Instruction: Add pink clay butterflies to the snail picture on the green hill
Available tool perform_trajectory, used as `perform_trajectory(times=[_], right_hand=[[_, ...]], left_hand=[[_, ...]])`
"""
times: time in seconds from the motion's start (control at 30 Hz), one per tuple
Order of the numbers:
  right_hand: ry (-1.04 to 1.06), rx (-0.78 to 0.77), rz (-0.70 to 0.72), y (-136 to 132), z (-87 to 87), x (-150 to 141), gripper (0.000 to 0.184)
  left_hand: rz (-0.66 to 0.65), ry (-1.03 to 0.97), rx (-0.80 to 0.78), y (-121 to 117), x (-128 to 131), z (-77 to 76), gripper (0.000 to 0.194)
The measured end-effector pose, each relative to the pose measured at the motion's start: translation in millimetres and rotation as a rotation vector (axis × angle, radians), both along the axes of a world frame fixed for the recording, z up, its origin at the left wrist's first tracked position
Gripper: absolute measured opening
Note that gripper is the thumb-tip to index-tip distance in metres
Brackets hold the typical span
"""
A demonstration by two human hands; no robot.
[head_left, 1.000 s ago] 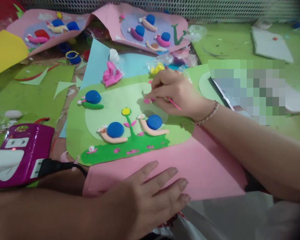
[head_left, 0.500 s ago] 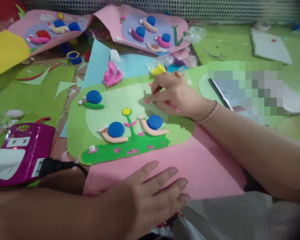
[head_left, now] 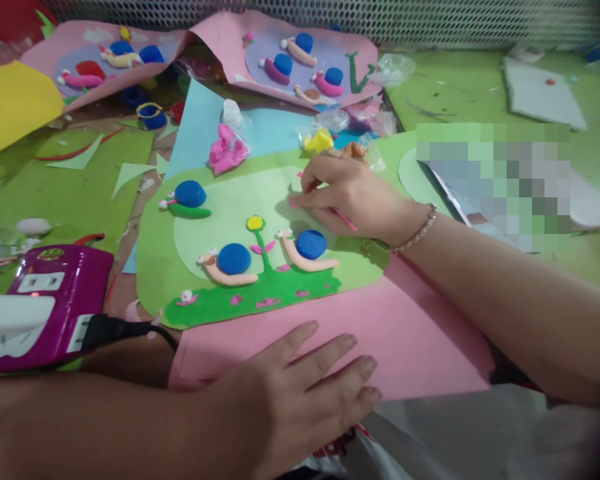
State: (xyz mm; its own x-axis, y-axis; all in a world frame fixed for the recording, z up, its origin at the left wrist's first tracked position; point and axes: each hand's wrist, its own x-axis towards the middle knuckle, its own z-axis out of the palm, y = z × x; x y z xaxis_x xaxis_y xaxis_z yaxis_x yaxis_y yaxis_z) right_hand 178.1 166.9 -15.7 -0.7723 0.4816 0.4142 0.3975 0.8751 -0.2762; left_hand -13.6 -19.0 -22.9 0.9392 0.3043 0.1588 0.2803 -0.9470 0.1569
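My right hand (head_left: 347, 193) is closed over the pale green middle of a green paper picture (head_left: 150, 267). A thin pink stick (head_left: 344, 219) juts out below its fingers, and a small pink piece of clay (head_left: 294, 201) shows at the fingertips. Clay snails with blue shells (head_left: 234, 259) and a yellow-centred clay flower (head_left: 255, 225) stand over a green clay strip (head_left: 220, 303) on the picture. My left hand (head_left: 305, 393) lies flat with fingers spread on the pink paper (head_left: 410, 333) beneath.
Pink clay (head_left: 227, 148), yellow clay (head_left: 319, 140) and brown clay (head_left: 356, 153) lie behind the picture. A purple power strip (head_left: 87, 280) with a black plug is at left. Two pink pictures (head_left: 213, 40) with snails lean at the back. A phone (head_left: 460, 200) lies at right.
The view has shifted very slightly. My right hand's fingers have moved a little, and more of the brown clay shows behind them. My left hand stays in place.
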Motion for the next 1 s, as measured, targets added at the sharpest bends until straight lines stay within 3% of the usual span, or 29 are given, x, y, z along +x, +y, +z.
perform_trajectory(times=[0.1, 0.3, 0.4, 0.47, 0.57, 0.63, 0.7, 1.0], right_hand=[[-0.131, 0.238, -0.003, -2.0, 2.6, 0.3, 0.03], [-0.175, 0.299, 0.007, -1.9, 4.7, 2.5, 0.033], [-0.052, 0.298, 0.013, -1.4, 3.0, 2.2, 0.03], [0.124, 0.198, -0.015, -3.0, 2.9, -0.4, 0.026], [0.399, -0.148, -0.109, -7.9, 4.2, -7.8, 0.021], [0.525, -0.393, -0.176, -11.3, 4.8, -13.5, 0.025], [0.588, -0.543, -0.199, -13.6, 4.6, -18.1, 0.033], [0.58, -0.673, -0.206, -13.0, 5.5, -20.2, 0.033]], left_hand=[[-0.004, 0.01, 0.0, 0.0, -0.5, -1.0, 0.046], [0.0, 0.022, 0.005, -0.2, -0.7, -1.2, 0.046], [0.003, 0.017, 0.004, -0.8, -0.6, -0.5, 0.046], [0.002, 0.016, 0.002, -0.8, -0.7, -0.2, 0.046], [0.004, 0.017, 0.009, 0.0, -1.2, 0.1, 0.046], [-0.009, 0.015, 0.019, 0.9, -1.4, 0.1, 0.046], [-0.014, 0.008, 0.024, 1.3, -1.2, -0.1, 0.045], [0.01, -0.012, 0.012, -1.0, 1.1, -1.4, 0.044]])
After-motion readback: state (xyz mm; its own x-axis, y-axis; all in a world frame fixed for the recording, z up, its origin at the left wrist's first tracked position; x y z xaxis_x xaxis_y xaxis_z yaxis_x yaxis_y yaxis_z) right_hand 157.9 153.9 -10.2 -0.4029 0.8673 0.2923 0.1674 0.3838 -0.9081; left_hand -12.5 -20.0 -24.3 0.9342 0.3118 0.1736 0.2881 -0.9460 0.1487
